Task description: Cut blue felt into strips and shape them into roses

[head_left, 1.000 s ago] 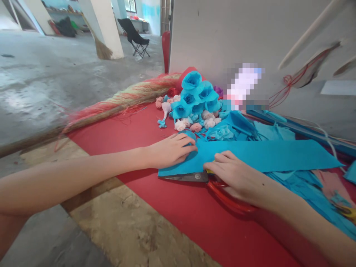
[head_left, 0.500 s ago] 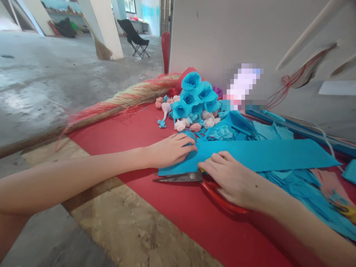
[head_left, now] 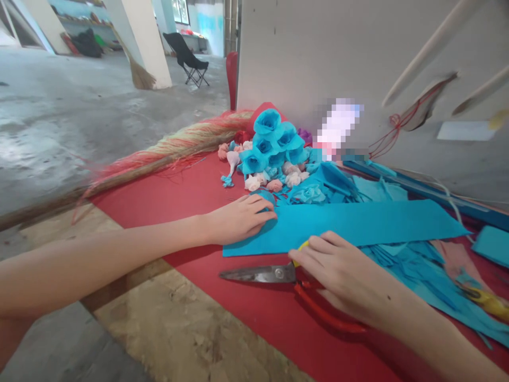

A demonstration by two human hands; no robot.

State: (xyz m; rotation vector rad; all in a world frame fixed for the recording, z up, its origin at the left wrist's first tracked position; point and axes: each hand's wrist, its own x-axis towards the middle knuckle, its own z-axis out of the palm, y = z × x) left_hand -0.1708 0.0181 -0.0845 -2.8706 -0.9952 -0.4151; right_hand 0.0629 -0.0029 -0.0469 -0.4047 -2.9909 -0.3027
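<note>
My left hand [head_left: 244, 217] lies on the left end of a long blue crepe paper strip [head_left: 358, 223], palm down with its fingers stretched over the paper. A rounded blue piece [head_left: 263, 197] shows just beyond those fingers, partly covered. In my right hand [head_left: 332, 270] is a pair of scissors [head_left: 258, 274] with red and yellow on the handles. Their dark blades point left and look closed together, just in front of the strip's near edge and apart from it.
Blue paper flowers [head_left: 268, 143] and small pink and white ones [head_left: 274, 184] are heaped behind the strip. Blue scraps [head_left: 413, 270] lie at right, near a yellow-handled tool [head_left: 487, 302]. A straw-like bundle [head_left: 191, 135] edges the red surface [head_left: 159, 199]; a pixelated patch covers something by the wall.
The scissors have drawn back toward me from the strip's near edge, and their blades have come together. My left hand stays on the paper. The whole view has shifted slightly.
</note>
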